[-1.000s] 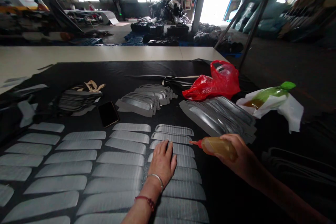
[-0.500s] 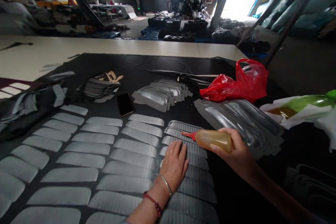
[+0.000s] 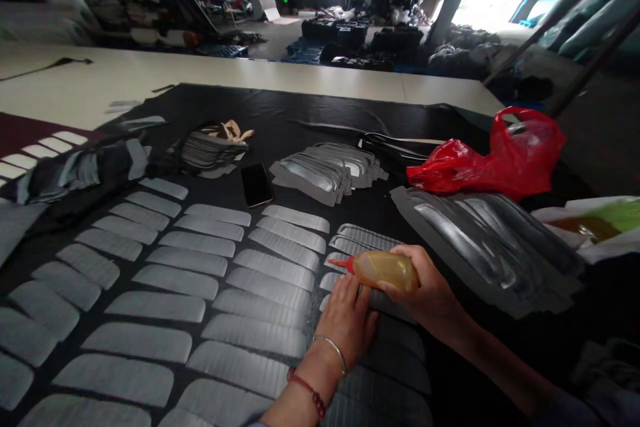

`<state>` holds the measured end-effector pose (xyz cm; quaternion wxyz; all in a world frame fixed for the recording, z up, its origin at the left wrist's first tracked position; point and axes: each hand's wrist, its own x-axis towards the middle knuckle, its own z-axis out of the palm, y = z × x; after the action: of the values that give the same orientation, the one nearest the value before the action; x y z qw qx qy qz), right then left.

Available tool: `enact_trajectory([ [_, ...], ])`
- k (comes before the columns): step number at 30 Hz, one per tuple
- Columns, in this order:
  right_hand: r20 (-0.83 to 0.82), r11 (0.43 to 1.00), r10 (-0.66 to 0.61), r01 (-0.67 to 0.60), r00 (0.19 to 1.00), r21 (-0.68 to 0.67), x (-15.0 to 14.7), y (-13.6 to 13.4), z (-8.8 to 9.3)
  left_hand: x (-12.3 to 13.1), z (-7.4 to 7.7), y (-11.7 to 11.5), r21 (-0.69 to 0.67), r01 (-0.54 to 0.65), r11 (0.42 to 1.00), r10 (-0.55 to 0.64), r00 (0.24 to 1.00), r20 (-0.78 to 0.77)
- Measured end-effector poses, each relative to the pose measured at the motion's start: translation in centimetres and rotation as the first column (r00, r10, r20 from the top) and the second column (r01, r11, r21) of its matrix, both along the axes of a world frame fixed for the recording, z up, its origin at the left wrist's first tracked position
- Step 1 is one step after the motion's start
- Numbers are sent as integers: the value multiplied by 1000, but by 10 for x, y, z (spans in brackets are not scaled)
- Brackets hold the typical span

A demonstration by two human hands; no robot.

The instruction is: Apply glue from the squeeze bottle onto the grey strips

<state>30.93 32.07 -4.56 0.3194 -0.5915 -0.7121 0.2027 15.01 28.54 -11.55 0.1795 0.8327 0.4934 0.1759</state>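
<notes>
Rows of grey ribbed strips lie side by side on a black sheet that covers the table. My left hand rests flat, fingers together, on a strip in the right-hand column. My right hand is wrapped round a small amber squeeze bottle held on its side. The bottle's red nozzle points left and touches or hovers just over a strip above my left fingertips.
A black phone lies above the rows. Stacks of grey pieces sit behind and to the right. A red plastic bag and a green bottle wrapped in white lie at the right.
The view has swung left, so everything sits further right in the frame. My right hand has brought the bottle's nozzle down and left toward my left hand, which stays pressed on the strips.
</notes>
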Motion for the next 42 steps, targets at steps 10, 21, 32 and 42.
enact_trajectory([
  [10,70,998,21,-24,997,52,3,3,-1,0,-3,-1,23,-1,1000,1,1000,-8],
  [21,131,993,-28,12,991,116,21,-5,-1,0,-6,-3,79,-7,997,10,999,-32],
  [32,168,987,-49,22,985,161,43,-19,2,-1,-10,-4,153,1,988,5,999,-45],
  [42,149,989,-86,67,985,130,64,-37,4,-2,-12,-4,233,14,972,1,998,-62],
])
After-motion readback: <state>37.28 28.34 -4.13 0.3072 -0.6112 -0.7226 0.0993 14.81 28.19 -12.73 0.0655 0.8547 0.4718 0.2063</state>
